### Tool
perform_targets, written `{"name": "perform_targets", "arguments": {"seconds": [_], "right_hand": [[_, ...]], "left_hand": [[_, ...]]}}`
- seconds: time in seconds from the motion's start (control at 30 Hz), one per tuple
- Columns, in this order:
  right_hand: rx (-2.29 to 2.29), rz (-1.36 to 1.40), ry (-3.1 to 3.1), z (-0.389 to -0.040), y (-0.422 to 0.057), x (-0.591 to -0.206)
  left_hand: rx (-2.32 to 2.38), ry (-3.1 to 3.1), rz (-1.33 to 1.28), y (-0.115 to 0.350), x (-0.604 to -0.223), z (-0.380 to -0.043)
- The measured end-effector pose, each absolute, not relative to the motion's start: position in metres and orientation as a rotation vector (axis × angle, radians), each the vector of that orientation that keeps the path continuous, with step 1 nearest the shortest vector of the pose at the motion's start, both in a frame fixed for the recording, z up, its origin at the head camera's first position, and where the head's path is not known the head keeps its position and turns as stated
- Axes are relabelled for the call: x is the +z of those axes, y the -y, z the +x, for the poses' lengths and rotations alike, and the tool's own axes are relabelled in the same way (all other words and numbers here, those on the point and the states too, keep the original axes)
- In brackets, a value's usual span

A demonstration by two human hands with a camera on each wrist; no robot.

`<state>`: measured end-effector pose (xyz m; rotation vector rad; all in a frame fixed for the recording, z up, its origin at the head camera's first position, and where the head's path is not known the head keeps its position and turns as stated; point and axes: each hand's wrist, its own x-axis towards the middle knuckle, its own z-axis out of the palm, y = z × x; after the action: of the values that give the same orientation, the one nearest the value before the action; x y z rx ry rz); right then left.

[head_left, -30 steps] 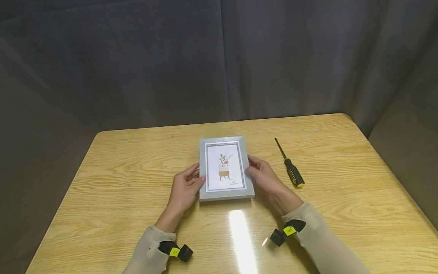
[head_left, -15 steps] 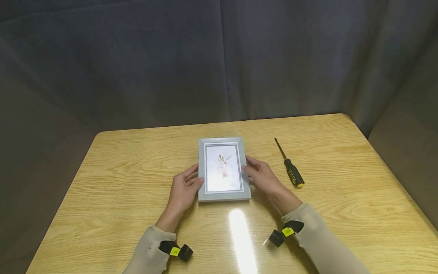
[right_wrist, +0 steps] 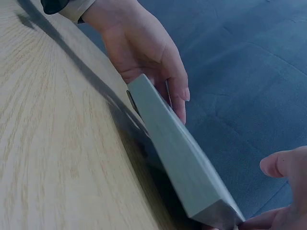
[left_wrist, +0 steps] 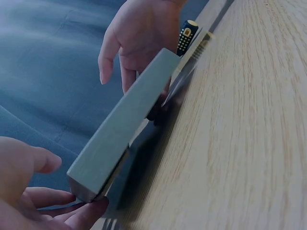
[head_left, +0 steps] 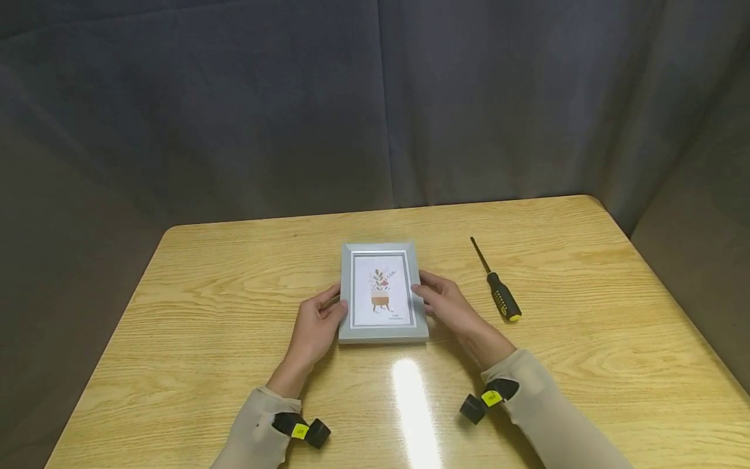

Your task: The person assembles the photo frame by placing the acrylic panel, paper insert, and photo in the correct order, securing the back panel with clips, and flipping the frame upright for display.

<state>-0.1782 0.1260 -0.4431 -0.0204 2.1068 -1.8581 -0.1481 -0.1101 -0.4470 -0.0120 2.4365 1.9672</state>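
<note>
A grey-bordered picture frame (head_left: pixel 383 335) with a potted-plant print (head_left: pixel 380 301) is face up between both hands. My left hand (head_left: pixel 313 327) holds its left edge, fingers underneath. My right hand (head_left: pixel 457 314) holds the right edge the same way. In the head view both thumbs overlap the border. The left wrist view shows the left thumb (left_wrist: pixel 45 160) raised off the frame (left_wrist: pixel 122 127), and the right wrist view shows the right thumb (right_wrist: pixel 273 164) likewise apart. A dark gap shows beneath the frame (right_wrist: pixel 182 155), which sits tilted just above the table. Its back is hidden.
A black-and-yellow screwdriver (head_left: pixel 502 296) lies on the wooden table (head_left: pixel 205 293) to the right of the right hand, tip pointing away. Dark curtains (head_left: pixel 293 111) hang behind the table. Glare (head_left: pixel 415 410) crosses the wood in front of the frame.
The frame's far edge has come lower and nearer, and its right edge has shifted slightly left with the right hand. Glare that washed out the print half a second ago is gone.
</note>
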Motion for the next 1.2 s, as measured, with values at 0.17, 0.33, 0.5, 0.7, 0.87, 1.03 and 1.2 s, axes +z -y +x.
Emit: {"name": "perform_targets", "arguments": {"seconds": [0.17, 0.33, 0.5, 0.7, 0.87, 1.03, 1.2], "right_hand": [[-1.833, -0.047, -2.148, -0.1774, -0.1240, -0.4419], [-1.825, -0.073, -2.184, -0.1768, -0.1226, -0.4425], [-1.818, -0.111, -2.198, -0.1753, -0.1220, -0.4434], [-1.803, -0.120, -2.216, -0.1743, -0.1228, -0.4438], [-1.770, -0.123, -2.242, -0.1739, -0.1232, -0.4448], [-1.740, -0.113, -2.262, -0.1727, -0.1230, -0.4450], [-1.709, -0.107, -2.281, -0.1737, -0.1219, -0.4451]], "left_hand": [[1.913, -2.462, -0.008, 0.1099, -0.4452, -0.1477], [1.896, -2.489, -0.002, 0.1110, -0.4521, -0.1498], [1.856, -2.525, 0.018, 0.1105, -0.4518, -0.1488], [1.756, -2.558, 0.018, 0.1091, -0.4502, -0.1473], [1.720, -2.588, 0.035, 0.1092, -0.4494, -0.1463], [1.695, -2.599, 0.041, 0.1089, -0.4499, -0.1461], [1.670, -2.579, 0.045, 0.1091, -0.4519, -0.1466]]}}
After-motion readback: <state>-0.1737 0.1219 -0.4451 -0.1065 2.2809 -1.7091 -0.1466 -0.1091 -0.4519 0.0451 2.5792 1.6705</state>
